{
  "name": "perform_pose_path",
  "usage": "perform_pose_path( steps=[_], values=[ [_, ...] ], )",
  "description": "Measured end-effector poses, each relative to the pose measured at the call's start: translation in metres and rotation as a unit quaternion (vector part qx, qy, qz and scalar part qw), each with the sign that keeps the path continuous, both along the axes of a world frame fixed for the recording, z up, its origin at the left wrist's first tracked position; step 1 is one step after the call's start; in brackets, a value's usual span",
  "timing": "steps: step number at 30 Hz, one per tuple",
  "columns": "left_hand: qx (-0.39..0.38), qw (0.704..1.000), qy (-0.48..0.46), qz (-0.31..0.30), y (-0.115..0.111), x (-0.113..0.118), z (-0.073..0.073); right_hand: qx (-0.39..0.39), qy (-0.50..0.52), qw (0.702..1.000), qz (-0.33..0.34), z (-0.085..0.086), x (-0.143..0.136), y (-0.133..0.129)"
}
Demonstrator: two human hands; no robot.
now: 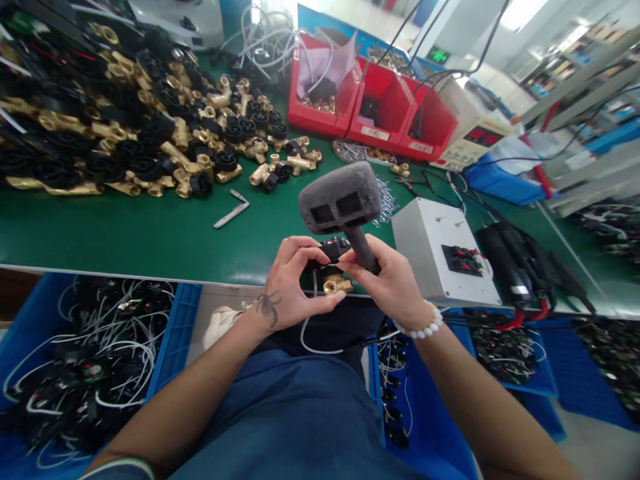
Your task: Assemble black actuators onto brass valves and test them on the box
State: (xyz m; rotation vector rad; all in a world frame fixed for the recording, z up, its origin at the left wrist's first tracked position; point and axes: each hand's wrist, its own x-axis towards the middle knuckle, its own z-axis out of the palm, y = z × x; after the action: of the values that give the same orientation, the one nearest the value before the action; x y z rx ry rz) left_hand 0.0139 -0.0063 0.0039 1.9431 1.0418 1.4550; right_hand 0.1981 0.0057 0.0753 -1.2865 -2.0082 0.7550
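Observation:
At the front edge of the green table, my left hand (295, 283) is closed around a brass valve (336, 285) with a black housing (334, 251) on top. A white cable hangs from this piece. My right hand (387, 280) is closed on the handle of a grey mallet (341, 197), whose head stands up above the hands. The right fingertips also reach the black housing. A bent metal tool (233, 209) lies to the left, and small metal clips (385, 203) are piled behind the mallet.
Brass valves with black caps (170, 143) cover the back left. Red bins (383, 107) stand behind, beside a power supply (475, 140). A grey box (443, 253) is on the right. Blue crates (180, 333) with cabled parts sit below the table.

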Motion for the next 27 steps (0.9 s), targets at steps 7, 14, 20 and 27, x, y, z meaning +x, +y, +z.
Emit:
perform_pose_path(
  steps=[7,14,20,27],
  values=[
    [0.021,0.999,0.028,0.020,-0.003,0.001,-0.004,0.047,-0.041,0.998,0.013,-0.003,0.002,-0.002],
    [-0.003,1.000,-0.009,0.029,-0.005,0.002,-0.004,0.020,-0.069,0.997,-0.021,0.025,0.024,-0.018],
    [-0.013,0.998,-0.049,0.032,-0.005,0.002,-0.006,-0.101,-0.110,0.983,-0.111,0.045,0.055,-0.042],
    [-0.020,0.998,-0.043,0.031,-0.005,0.002,-0.006,-0.111,0.012,0.982,-0.152,0.055,0.058,-0.059]
  ],
)
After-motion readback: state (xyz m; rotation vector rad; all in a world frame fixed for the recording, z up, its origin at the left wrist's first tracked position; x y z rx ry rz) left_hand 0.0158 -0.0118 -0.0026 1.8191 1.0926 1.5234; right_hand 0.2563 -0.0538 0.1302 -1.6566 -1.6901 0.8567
